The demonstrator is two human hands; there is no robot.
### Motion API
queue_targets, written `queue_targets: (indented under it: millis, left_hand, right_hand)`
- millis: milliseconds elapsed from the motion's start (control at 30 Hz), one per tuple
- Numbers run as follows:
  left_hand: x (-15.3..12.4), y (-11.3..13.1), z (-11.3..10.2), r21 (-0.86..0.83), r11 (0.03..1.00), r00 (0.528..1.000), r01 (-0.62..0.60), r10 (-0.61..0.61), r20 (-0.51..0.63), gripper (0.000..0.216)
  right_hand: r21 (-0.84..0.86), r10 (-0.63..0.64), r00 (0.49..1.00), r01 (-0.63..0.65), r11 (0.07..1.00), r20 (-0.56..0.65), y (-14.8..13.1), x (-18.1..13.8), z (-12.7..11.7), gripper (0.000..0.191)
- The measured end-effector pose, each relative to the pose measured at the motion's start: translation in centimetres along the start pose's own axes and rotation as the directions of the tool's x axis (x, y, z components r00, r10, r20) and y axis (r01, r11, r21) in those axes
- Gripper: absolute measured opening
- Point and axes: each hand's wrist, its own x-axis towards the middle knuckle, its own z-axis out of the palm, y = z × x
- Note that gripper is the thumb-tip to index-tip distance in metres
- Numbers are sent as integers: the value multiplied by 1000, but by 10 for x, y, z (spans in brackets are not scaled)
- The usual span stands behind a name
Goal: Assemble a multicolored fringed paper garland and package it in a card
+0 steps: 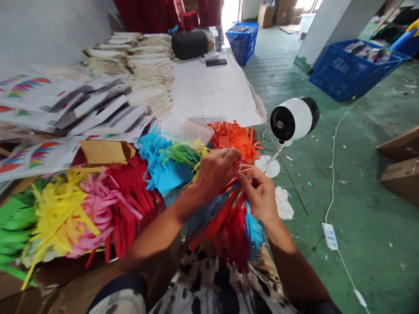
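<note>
My left hand is closed at the top of a bunch of multicoloured paper tassels. Beside it, my right hand pinches at the same spot, its fingertips meeting the left ones. The bunch hangs over my lap in red, orange and blue strips. What exactly lies between the fingertips is too small to make out. Behind the hands lie orange fringed paper, light green strips and blue fringed paper. Further left are red, pink, yellow and green fringed piles.
Printed packets and stacked pale bundles cover the table's left. A black case and a dark phone-like object lie farther back. On the right stand a white fan, blue crates, cartons and a power strip.
</note>
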Motion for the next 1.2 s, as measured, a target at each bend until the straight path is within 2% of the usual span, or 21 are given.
queue_targets:
  millis: [167,333,567,700,833,933,1000,1033,1100,1200]
  left_hand:
    - [-2,-6,7,-71,997,995,-1,8,98,17]
    - [-2,-8,7,-85,993,993,-76,83,82,23]
    - [-5,-5,5,-104,978,976,-180,191,109,11]
    - [-7,-3,-1,-216,957,969,-196,223,110,17]
    - [-10,-2,-10,-487,870,982,-83,155,110,37]
    - [-12,0,-11,-675,725,987,139,-48,152,43]
    - [-13,1,-9,-713,644,961,276,-178,211,44]
    - [-13,1,-8,-713,630,952,306,-200,231,41]
    - [-12,1,-6,-705,646,956,291,-172,238,31]
    - [-12,1,-3,-708,670,974,223,-127,187,25]
  right_hand:
    - [-28,46,998,-45,999,31,7,2,-5,25]
    - [10,100,993,-101,995,59,13,4,-8,26]
    - [66,151,987,-155,986,58,19,5,-8,33]
    - [83,149,988,-152,985,36,18,5,-8,35]
    - [83,154,988,-154,985,10,16,3,-8,33]
    - [81,147,989,-148,986,14,14,2,-7,34]
    - [70,142,990,-143,987,15,11,2,-7,35]
    - [58,142,990,-143,988,16,10,1,-7,36]
    - [33,142,990,-142,989,12,8,1,-7,39]
    - [22,142,990,-142,990,11,6,0,-7,40]
